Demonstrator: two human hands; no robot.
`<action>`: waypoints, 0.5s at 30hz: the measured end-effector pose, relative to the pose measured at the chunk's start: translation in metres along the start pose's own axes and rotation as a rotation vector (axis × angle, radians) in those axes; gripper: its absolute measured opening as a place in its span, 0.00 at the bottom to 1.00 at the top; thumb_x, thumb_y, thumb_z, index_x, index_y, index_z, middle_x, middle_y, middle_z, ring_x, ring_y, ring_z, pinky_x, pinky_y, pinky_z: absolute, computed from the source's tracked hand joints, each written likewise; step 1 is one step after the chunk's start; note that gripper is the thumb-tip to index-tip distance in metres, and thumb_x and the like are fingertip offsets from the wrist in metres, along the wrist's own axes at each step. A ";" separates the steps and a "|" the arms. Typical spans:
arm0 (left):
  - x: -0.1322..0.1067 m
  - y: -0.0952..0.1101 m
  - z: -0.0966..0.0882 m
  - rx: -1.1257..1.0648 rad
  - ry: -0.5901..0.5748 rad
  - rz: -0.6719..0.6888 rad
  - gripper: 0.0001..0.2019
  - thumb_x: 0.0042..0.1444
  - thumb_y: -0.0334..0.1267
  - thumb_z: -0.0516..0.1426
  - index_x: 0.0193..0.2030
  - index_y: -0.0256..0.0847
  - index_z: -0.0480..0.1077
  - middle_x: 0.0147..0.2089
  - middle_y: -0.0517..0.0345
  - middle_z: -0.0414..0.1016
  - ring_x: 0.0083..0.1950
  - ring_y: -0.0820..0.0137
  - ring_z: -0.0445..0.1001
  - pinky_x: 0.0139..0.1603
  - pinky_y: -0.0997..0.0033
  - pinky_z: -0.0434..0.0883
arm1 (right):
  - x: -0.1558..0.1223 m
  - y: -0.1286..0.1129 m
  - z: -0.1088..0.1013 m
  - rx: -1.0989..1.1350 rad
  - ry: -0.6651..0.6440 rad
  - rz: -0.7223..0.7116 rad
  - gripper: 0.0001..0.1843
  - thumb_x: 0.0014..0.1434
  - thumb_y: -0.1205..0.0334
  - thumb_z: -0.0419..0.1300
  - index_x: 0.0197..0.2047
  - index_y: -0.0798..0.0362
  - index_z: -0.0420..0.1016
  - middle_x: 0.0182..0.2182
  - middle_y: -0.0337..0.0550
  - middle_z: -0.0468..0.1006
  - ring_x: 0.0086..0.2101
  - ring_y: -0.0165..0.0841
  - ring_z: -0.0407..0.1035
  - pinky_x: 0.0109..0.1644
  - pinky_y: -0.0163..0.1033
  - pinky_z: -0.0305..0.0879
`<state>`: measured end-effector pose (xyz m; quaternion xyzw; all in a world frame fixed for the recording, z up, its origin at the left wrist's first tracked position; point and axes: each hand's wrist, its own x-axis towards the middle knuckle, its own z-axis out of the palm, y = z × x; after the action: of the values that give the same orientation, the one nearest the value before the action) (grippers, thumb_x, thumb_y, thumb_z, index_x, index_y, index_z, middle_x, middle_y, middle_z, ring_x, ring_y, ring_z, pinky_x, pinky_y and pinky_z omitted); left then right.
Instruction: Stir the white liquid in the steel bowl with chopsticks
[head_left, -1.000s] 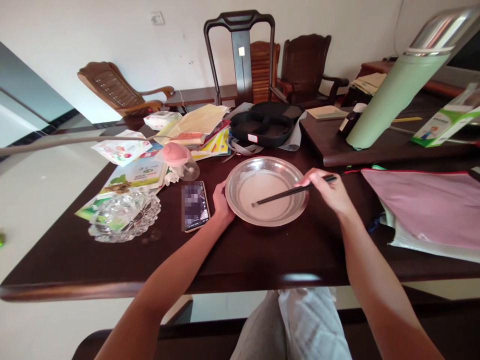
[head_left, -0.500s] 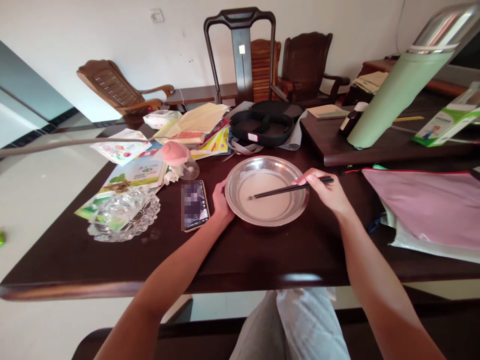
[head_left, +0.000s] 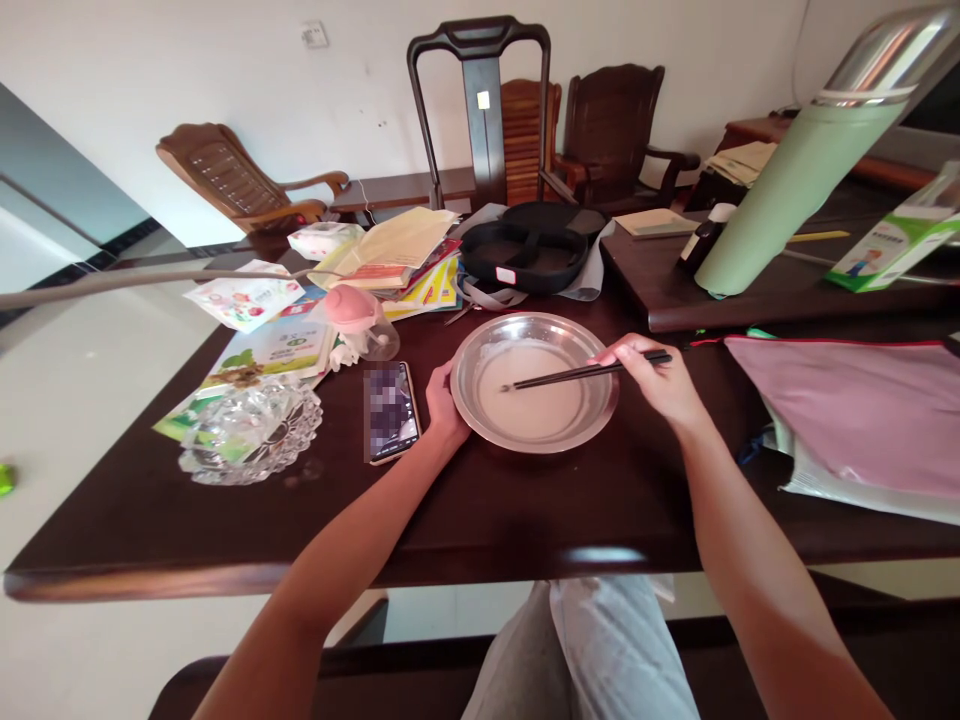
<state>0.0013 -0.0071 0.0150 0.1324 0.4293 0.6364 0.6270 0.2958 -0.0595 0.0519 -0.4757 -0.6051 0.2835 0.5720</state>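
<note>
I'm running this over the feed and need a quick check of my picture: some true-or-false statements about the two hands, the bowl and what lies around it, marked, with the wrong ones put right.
1. The right hand holds black chopsticks. True.
2. The left hand is inside the metal bowl. False: it is against the outer left side of the metal bowl.
3. There is pale liquid in the metal bowl. True.
4. The phone is to the right of the metal bowl. False: the phone lies to its left.
5. A clear glass dish is left of the phone. True.
</note>
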 end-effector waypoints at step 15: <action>0.001 -0.001 0.000 -0.013 0.012 -0.005 0.13 0.59 0.44 0.72 0.29 0.47 0.75 0.27 0.62 0.80 0.33 0.61 0.81 0.48 0.61 0.83 | 0.001 0.001 -0.006 -0.016 0.040 0.010 0.40 0.60 0.13 0.77 0.29 0.43 0.86 0.28 0.44 0.91 0.35 0.47 0.91 0.49 0.52 0.89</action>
<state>0.0017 -0.0062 0.0142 0.1233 0.4292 0.6384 0.6269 0.3021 -0.0593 0.0525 -0.4891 -0.5933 0.2717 0.5788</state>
